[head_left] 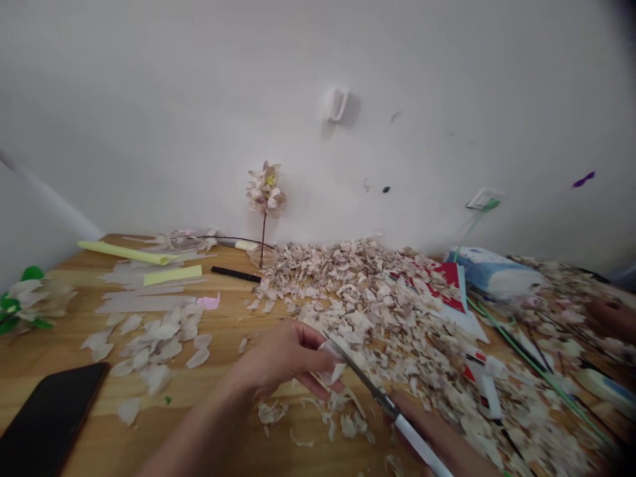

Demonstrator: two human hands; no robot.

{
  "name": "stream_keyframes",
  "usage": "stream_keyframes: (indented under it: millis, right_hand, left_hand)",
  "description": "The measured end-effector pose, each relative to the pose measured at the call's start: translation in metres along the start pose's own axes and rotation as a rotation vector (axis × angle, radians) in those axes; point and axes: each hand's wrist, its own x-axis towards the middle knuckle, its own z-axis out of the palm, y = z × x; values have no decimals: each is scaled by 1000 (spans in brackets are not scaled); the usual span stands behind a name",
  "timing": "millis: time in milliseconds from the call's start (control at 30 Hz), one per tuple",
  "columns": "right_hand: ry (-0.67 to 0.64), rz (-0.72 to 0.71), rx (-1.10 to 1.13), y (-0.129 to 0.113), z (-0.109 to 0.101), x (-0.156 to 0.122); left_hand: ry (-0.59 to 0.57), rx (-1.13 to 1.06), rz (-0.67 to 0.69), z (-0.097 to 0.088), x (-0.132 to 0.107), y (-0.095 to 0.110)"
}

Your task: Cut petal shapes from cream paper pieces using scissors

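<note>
Near the middle of the wooden table (226, 338), my left hand (281, 358) pinches a thin whitish petal (334, 361) between thumb and fingers. My right hand (420, 424), low in the view, grips a pair of scissors (370, 384) with a pale handle. Their blades point up and left, with the tips right at the petal. Whether the blades are apart is unclear, and most of the right fingers are hidden. Below the left hand lie curled trimmings (273, 412). Cut petals (161, 338) are spread out to the left.
A large heap of scraps (348, 278) covers the table's back and right. A flower on a stem (267, 189) stands by the wall. Around are a phone (52, 417), a black pen (235, 273), a glue gun (484, 384) with a green cord, and a tissue pack (497, 271). Another person's hand (613, 318) shows far right.
</note>
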Motion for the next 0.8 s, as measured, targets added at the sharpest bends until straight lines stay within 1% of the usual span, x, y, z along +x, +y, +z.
stream_keyframes:
  millis: [233, 400, 467, 533, 567, 633, 700, 800]
  right_hand:
    - [30, -9, -2, -14, -4, 7]
    - [90, 16, -5, -11, -1, 19]
    - [138, -17, 77, -12, 2, 24]
    - [224, -46, 240, -19, 7, 31]
    - [297, -43, 333, -25, 10, 34]
    - [410, 5, 459, -40, 18, 42]
    - [480, 21, 481, -59, 25, 51]
    - [563, 24, 504, -84, 30, 64]
  left_hand:
    - [-13, 17, -10, -3, 0, -1]
    - [-8, 57, -25, -6, 1, -1]
    - [60, 122, 26, -5, 4, -2]
    - [198, 222, 126, -1, 8, -6]
    - [273, 277, 187, 2, 10, -10]
    - [396, 350, 298, 10, 16, -18]
    - [454, 351, 388, 19, 21, -27]
    - [477, 293, 474, 28, 24, -39]
